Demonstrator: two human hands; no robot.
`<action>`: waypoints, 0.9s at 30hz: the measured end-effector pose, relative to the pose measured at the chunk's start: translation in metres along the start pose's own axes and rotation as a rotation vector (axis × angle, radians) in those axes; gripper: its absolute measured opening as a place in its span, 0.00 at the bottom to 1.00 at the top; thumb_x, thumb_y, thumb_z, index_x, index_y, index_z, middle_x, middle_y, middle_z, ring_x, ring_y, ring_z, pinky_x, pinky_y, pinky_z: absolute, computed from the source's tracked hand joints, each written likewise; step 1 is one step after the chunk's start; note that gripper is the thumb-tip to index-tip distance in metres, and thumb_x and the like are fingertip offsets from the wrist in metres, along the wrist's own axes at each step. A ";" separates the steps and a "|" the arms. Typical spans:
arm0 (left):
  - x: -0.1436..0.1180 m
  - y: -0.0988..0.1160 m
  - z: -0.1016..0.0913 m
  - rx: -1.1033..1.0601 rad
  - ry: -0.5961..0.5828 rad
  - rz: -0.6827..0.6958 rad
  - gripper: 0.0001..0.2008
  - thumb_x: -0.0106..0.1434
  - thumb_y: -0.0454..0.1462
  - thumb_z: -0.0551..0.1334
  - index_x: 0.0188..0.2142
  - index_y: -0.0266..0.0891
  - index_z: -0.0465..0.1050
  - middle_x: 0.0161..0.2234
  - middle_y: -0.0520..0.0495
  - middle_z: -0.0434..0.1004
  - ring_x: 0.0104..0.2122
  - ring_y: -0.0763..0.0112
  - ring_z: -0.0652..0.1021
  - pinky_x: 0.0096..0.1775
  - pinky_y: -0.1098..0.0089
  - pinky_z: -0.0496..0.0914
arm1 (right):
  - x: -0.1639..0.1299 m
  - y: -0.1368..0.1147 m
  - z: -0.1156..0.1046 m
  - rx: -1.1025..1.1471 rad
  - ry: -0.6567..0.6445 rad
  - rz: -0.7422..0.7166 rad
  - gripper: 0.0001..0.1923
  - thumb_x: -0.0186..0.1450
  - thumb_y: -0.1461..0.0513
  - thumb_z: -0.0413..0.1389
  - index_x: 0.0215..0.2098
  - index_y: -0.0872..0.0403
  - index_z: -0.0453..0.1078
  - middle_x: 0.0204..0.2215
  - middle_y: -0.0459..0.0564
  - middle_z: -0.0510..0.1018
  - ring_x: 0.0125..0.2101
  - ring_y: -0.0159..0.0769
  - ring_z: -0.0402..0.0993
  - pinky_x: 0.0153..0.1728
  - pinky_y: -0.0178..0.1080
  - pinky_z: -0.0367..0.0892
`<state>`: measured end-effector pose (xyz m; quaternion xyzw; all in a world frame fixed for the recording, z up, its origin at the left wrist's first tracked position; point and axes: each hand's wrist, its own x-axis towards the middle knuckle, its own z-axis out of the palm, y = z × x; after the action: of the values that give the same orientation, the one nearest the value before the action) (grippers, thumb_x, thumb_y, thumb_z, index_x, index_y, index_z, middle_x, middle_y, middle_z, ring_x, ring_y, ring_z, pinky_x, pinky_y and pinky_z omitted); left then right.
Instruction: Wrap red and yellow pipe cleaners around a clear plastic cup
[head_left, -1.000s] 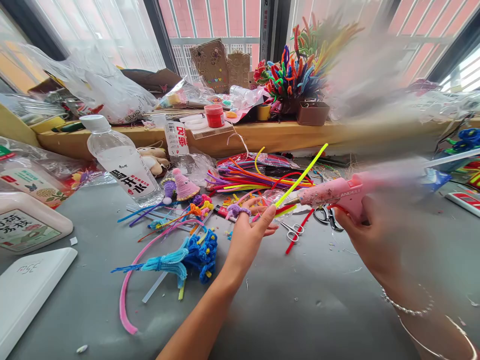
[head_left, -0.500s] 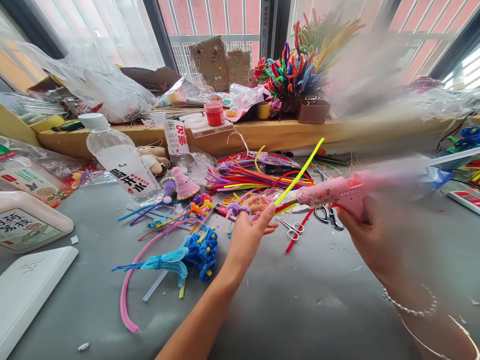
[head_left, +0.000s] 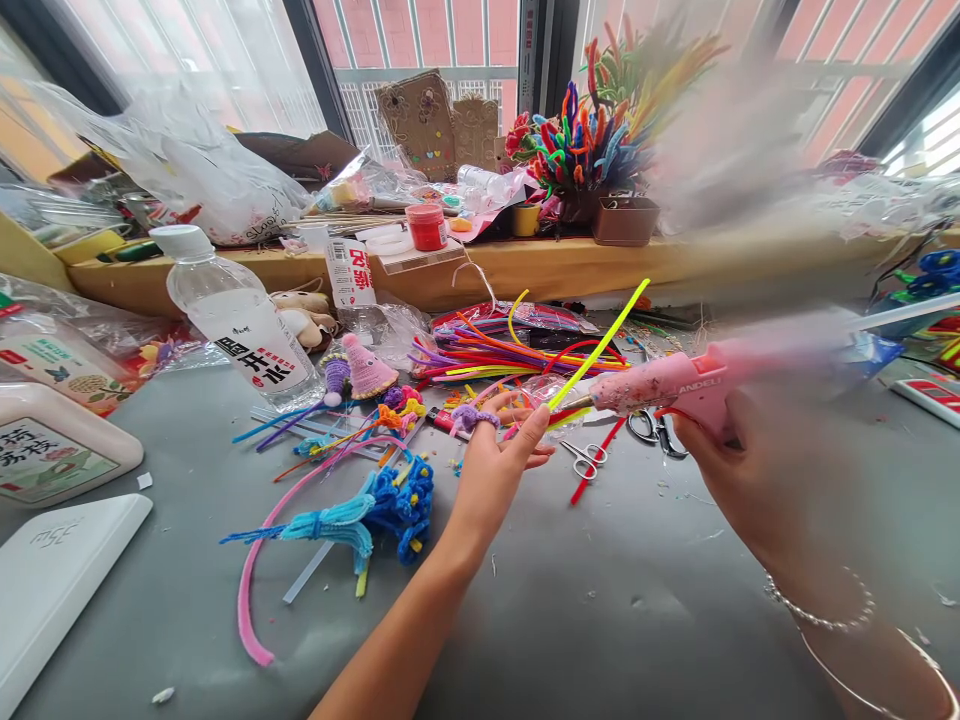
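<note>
Head view –
A: L hand [head_left: 491,465] pinches the thin yellow-green fuzzy pipe cleaner [head_left: 600,345] by its lower end, thumb + fingertips pressed together on it, held in the air above the grey tabletop [head_left: 600,620].
B: And the R?
A: R hand [head_left: 750,470] wrapped tight round the pink plastic glue gun [head_left: 660,383], nozzle just at the stem's base, near the pinch.
B: How'd the stem handle?
A: Prob v. light, soft fuzz over bendy wire – flops if held far from the work end, so grip low, as now. Nozzle likely hot; keep fingertips off it.
B: Nearby?
A: Small silver scissors [head_left: 587,460] under the gun, loose multicoloured pipe cleaner pile [head_left: 495,355] behind, clear water bottle [head_left: 240,325] far L.
</note>
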<state>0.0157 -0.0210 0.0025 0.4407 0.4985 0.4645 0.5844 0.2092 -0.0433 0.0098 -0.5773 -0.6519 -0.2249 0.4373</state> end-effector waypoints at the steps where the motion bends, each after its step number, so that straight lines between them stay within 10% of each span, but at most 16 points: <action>1: 0.000 0.000 0.000 0.003 -0.001 -0.001 0.32 0.53 0.46 0.61 0.52 0.36 0.54 0.49 0.36 0.65 0.29 0.69 0.78 0.34 0.69 0.73 | 0.000 0.000 0.000 0.000 0.010 -0.012 0.17 0.56 0.59 0.51 0.16 0.50 0.46 0.12 0.39 0.49 0.14 0.27 0.45 0.17 0.34 0.41; 27: -0.001 0.000 0.001 0.003 -0.009 -0.002 0.30 0.53 0.46 0.61 0.51 0.36 0.54 0.48 0.37 0.64 0.28 0.71 0.78 0.34 0.69 0.74 | 0.004 -0.004 -0.003 -0.108 0.052 -0.119 0.16 0.58 0.60 0.49 0.18 0.51 0.46 0.13 0.41 0.52 0.14 0.27 0.49 0.17 0.33 0.42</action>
<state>0.0168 -0.0218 0.0031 0.4430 0.4969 0.4611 0.5867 0.2067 -0.0440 0.0157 -0.5543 -0.6603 -0.3002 0.4083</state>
